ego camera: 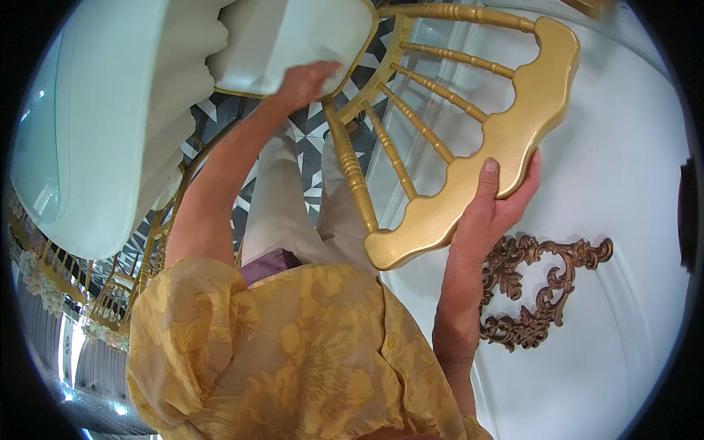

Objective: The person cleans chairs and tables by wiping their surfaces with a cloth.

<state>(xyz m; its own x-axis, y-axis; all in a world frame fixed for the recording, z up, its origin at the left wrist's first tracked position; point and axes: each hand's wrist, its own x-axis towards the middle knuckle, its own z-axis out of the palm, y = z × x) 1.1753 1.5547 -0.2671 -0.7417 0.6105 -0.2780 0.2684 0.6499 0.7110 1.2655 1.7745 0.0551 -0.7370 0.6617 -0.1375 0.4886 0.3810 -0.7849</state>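
A gold chair with turned wooden spindles stands before me. My right hand [489,206] grips the top rail [528,104] of its backrest, with the thumb over the upper face and the fingers around the far edge. The backrest tilts across the view. My left hand [311,82] is over the front right part of the white seat [297,38], near the foot of the backrest. It is blurred, its fingers look bent, and whether it touches the seat or holds a cloth or other small thing cannot be told.
A table with a pale draped cloth [110,110] is close on the left. More gold chairs [113,297] and flowers [41,275] show beyond it. A white panelled wall [599,181] with a carved bronze-coloured ornament [528,324] runs along the right. The floor [308,143] has dark and white geometric tiles.
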